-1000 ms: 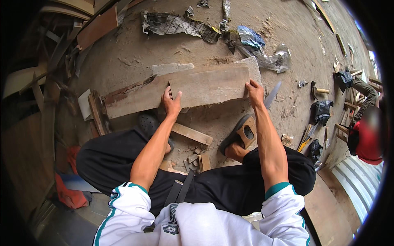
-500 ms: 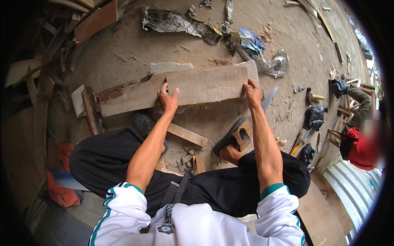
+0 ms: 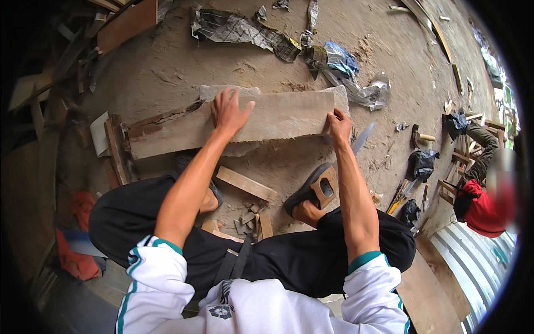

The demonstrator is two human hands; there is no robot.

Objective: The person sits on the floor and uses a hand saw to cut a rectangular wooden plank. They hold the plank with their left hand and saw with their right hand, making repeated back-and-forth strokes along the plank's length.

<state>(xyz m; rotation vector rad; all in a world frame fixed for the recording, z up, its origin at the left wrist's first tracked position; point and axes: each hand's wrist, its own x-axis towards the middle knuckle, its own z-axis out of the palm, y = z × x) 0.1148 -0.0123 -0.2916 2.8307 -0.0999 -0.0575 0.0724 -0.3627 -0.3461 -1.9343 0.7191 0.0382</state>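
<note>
A short wooden board (image 3: 289, 114) lies over a longer board (image 3: 167, 136) whose far left edge is ragged and reddish brown. Both rest across pale stone-like blocks (image 3: 228, 90) on the ground. My left hand (image 3: 229, 114) lies over the short board's left end, its fingers spread. With bent fingers, my right hand (image 3: 340, 127) grips the short board's right end. Beside that hand a pale, pointed blade (image 3: 364, 138) sticks out from under the forearm; its other end is hidden.
Between my feet lie a wood offcut (image 3: 246, 183) and small scraps (image 3: 249, 218). Crumpled plastic sheeting (image 3: 239, 28) is beyond the boards. At right are a hammer-like tool (image 3: 423, 137), a black bag (image 3: 424, 165) and a person in red (image 3: 478, 209). Lumber (image 3: 128, 25) is piled at left.
My left hand has gone from gripping the short board's near left corner to lying spread further over it. My right hand keeps its hold, slightly lower on the end.
</note>
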